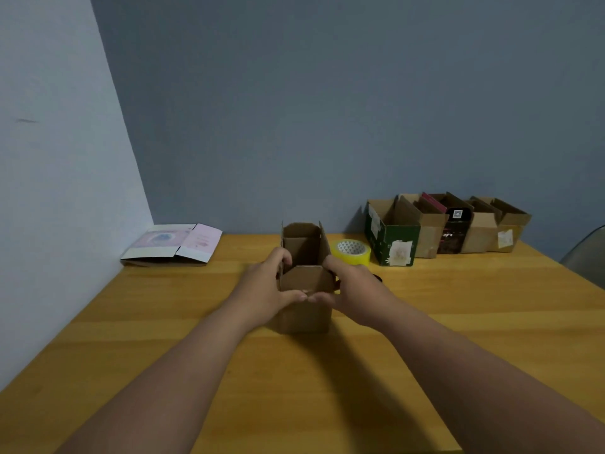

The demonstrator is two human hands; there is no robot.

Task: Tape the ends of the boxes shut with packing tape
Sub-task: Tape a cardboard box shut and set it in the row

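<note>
I see a small brown cardboard box standing upright on the wooden desk, roughly midway between the left and right edges and nearer the far edge than the near one. Its top end is open; the far and side flaps stand up, and the near flap is folded inward over the opening.

My left hand grips the box's left side, fingers curled over the top rim and thumb against the near face. My right hand grips the right side the same way (both thumbs meet at the base of the near flap).

The roll of yellow packing tape lies flat just behind and to the right of the box, near the far edge. Further right along the far edge stands a row of open boxes, touching one another, the leftmost one green. A flattened pink-and-white carton lies at the far left corner, against the wall.
</note>
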